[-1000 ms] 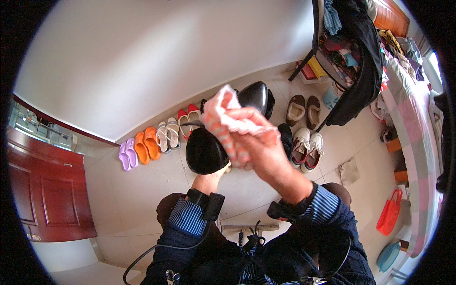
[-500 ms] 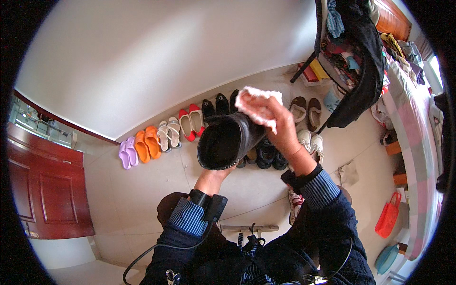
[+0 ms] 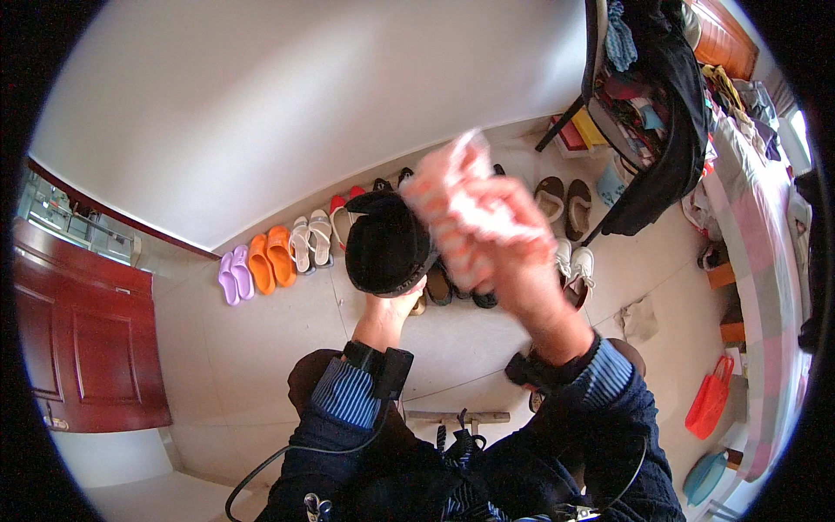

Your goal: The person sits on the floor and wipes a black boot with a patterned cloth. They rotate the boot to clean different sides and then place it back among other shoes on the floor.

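**Black boot (image 3: pixel 383 248) in my left hand (image 3: pixel 404 302), pink-and-white cloth (image 3: pixel 454 209) in my right hand (image 3: pixel 527 239)**

I hold the boot above the floor (image 3: pixel 261 374), its open top facing me; my left fingers grasp it from below, mostly hidden. My right fingers, blurred, clutch the bunched cloth at the boot's right side; I cannot tell whether cloth and boot touch. Along the floor's edge by the white wall (image 3: pixel 304 104) lie 2 purple slippers (image 3: pixel 227 280), 2 orange slippers (image 3: pixel 281 257) and 2 strappy sandals (image 3: pixel 301 244).

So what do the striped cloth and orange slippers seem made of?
Striped cloth: soft, matte fabric, perhaps terry, given its bunched folds; blur hides the texture. Orange slippers: probably smooth moulded foam or rubber, given their thick, uniformly coloured form.
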Demonstrator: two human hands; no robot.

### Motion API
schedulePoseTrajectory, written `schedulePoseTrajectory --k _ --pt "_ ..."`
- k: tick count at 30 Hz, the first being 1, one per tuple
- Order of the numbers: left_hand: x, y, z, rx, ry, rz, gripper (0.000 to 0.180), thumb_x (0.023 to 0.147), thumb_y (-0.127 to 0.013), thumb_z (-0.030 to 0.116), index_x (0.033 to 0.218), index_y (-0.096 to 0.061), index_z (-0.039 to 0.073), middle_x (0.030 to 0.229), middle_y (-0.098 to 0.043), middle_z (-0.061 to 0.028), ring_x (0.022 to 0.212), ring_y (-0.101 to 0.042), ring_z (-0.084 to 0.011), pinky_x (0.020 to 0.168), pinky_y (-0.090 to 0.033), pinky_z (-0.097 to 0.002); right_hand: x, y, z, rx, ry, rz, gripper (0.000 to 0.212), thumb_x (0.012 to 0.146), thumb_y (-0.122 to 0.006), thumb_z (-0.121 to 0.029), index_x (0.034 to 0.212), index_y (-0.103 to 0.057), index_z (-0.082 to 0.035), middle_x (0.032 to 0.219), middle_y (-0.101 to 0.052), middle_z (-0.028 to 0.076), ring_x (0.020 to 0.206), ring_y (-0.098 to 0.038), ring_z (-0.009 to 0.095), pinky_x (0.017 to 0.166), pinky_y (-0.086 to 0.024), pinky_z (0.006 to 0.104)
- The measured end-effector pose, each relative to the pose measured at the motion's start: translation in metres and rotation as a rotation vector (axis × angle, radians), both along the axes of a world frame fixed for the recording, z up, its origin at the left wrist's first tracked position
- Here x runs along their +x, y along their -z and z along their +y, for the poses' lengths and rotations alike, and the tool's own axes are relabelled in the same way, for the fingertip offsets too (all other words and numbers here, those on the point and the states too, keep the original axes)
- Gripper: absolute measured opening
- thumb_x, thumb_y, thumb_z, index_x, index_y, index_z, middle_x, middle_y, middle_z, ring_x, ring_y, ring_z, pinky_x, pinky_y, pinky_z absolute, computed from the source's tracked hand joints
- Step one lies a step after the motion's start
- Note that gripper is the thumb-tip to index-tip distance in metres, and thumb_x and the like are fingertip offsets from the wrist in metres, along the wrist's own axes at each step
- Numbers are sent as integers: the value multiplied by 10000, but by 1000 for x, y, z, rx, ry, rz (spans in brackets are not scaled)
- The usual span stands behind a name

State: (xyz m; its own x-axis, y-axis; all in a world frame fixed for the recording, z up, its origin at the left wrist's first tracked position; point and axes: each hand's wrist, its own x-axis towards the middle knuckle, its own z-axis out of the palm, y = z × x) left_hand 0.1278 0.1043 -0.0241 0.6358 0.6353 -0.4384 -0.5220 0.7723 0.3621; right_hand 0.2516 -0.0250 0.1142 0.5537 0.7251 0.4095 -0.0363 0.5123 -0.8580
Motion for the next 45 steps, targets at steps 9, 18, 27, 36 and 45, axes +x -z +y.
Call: schedulePoseTrajectory --k 9,18,27,36,45 --pt "-17 26 -6 91 45 176 288 954 -644 317 1168 -626 125 1104 -624 -91 880 -462 -204 754 -339 -336 73 35 10 -172 268 -101 245 979 -532 18 1178 -647 -68 1008 -679 5 840 -624 83 676 -496 213" --pt "-33 26 -5 1742 287 862 730 910 -728 359 1521 -403 125 1566 -418 -127 1455 -385 -275 1219 -297 -430 -34 40 11 -111 -18 -43 225 956 -643 -5 1175 -658 -51 1141 -698 44 1063 -648 136 932 -509 282" --pt "-28 16 14 -89 70 -73 284 980 -599 374 997 -633 92 991 -618 -111 625 -474 -156 437 -303 -253 31 -25 -18 -132 42 287 251 973 -578 -136 1214 -611 -77 999 -692 78 730 -651 147 585 -502 268" --pt "-78 6 -12 24 27 -19 646 974 -583 552 1420 -531 87 1400 -581 -153 1294 -530 -344 1090 -432 -556 117 17 -13 -52 113 408 275 1046 -511 -214 996 -611 37 737 -593 73 558 -549 160 520 -448 303" --pt "-61 -9 -5 369 -27 79 605 1004 -592 457 1467 -476 85 1416 -566 -165 1306 -542 -324 1133 -418 -518 122 38 -13 91 -481 700 275 1049 -534 -171 1251 -574 12 1097 -648 113 942 -657 179 827 -545 321"
